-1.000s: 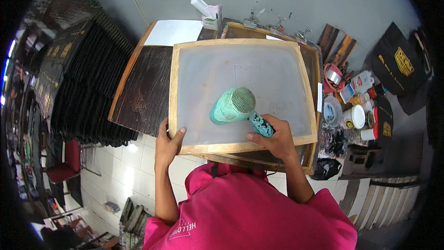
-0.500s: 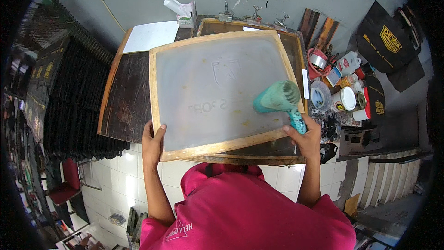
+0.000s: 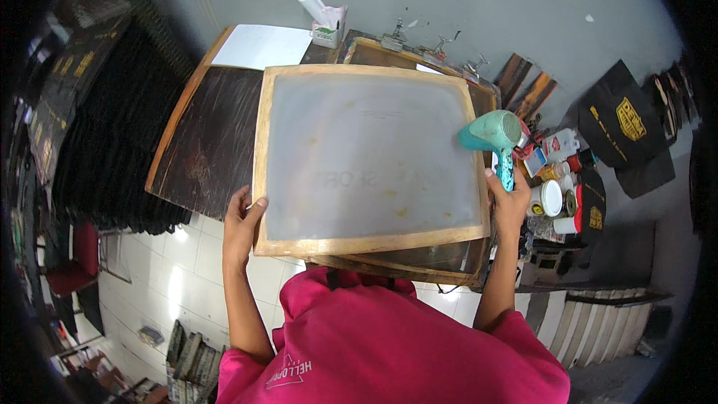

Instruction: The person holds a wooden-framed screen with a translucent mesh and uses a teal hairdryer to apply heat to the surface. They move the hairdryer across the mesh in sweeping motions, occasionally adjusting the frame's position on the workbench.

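Turquoise hair dryer (image 3: 490,132), scuffed, dark blotches on its handle: clamped in right hand (image 3: 511,206), fingers wrapped round the handle. Position: 3 o'clock side of the wooden frame (image 3: 374,245); nozzle toward 9, grille toward 3. Left hand (image 3: 241,226): thumb over the frame's rail at 8 o'clock, fingers along its outer side, clamped on it. Frame lies above a dark table (image 3: 202,135); contact cannot be told. Grey mesh (image 3: 366,142), yellowish spots; faint lettering toward 6 o'clock, too dim to read. Other writing: yellow emblem and lettering on black cloth (image 3: 604,124) at 2 o'clock; white lettering with angular outline on pink shirt (image 3: 419,344) at 6 o'clock.
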A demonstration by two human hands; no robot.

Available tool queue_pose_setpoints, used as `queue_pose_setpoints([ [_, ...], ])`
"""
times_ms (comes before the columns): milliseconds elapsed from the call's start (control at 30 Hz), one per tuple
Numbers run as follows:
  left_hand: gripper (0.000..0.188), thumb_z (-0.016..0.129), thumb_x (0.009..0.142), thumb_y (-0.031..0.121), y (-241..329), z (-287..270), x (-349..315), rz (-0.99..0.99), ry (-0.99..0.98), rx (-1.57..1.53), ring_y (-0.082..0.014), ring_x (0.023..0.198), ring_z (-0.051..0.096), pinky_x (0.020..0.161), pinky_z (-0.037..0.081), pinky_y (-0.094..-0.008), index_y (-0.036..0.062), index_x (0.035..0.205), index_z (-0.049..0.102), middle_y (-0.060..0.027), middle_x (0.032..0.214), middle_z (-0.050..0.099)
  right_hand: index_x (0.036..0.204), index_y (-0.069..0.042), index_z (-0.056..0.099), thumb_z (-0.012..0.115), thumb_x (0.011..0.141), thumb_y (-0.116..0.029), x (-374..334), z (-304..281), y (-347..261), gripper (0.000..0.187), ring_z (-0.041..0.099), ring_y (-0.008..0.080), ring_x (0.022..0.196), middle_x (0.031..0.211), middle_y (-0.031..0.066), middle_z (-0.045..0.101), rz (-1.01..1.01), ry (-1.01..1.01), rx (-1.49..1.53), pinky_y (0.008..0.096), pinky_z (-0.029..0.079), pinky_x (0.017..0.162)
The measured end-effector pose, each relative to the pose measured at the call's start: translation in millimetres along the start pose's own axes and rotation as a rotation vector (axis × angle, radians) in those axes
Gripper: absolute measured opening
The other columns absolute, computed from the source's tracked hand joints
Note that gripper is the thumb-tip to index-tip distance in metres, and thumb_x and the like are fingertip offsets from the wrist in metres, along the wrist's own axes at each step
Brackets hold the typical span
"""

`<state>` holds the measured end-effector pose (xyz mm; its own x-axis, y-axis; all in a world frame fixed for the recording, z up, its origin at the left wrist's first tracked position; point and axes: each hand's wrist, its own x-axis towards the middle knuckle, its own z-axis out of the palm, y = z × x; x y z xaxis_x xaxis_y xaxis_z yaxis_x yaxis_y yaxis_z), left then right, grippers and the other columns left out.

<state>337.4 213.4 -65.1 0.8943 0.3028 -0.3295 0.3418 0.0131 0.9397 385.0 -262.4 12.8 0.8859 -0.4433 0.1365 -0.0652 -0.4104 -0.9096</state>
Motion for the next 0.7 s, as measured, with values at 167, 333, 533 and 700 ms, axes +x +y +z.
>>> queue_pose_setpoints([
  [167,0.073,0.074,0.097,0.027,0.2,-7.8,-19.1,-0.017,0.066,-0.03,-0.0268,0.12,0.064,0.106,0.049,-0.037,-0.01,0.15,0.042,-0.0222,0.131,0.066,0.083,-0.005,0.062,0.083,0.089,-0.022,43.7,35.1,-7.4,0.028,0.049,0.0083,0.052,0.065,-0.0026,0.054,-0.108,-0.018,0.018,0.0269,0.04,0.047],
  [333,0.073,0.073,0.097,0.031,-5.8,-19.0,-33.8,0.057,0.114,-0.018,-0.0308,0.13,0.06,0.115,0.042,-0.0412,-0.0074,0.152,0.043,-0.0262,0.137,0.062,0.08,-0.006,0.06,0.084,0.088,-0.022,79.2,67.2,-7.0,0.03,0.049,0.0074,0.051,0.064,-0.0024,0.055,-0.133,-0.067,0.05,0.0271,0.041,0.046],
  [533,0.072,0.072,0.095,0.033,18.0,-15.0,-55.5,0.075,0.172,0.244,-0.0379,0.152,0.038,0.123,0.03,-0.0467,-0.0027,0.152,0.046,-0.0256,0.159,0.044,0.086,-0.002,0.066,0.085,0.087,-0.024,82.4,114.9,-23.5,0.029,0.051,0.0072,0.052,0.066,-0.002,0.056,-0.163,-0.21,0.065,0.0263,0.042,0.047],
  [700,0.078,0.073,0.094,0.038,7.0,-5.2,-55.1,0.326,0.148,0.463,-0.0352,0.159,0.023,0.129,0.015,-0.0493,-0.0045,0.153,0.044,-0.0235,0.165,0.036,0.089,-0.002,0.068,0.088,0.084,-0.028,69.7,156.2,-33.1,0.034,0.051,0.0073,0.053,0.066,-0.0024,0.055,-0.221,-0.346,0.089,0.0277,0.041,0.047],
])
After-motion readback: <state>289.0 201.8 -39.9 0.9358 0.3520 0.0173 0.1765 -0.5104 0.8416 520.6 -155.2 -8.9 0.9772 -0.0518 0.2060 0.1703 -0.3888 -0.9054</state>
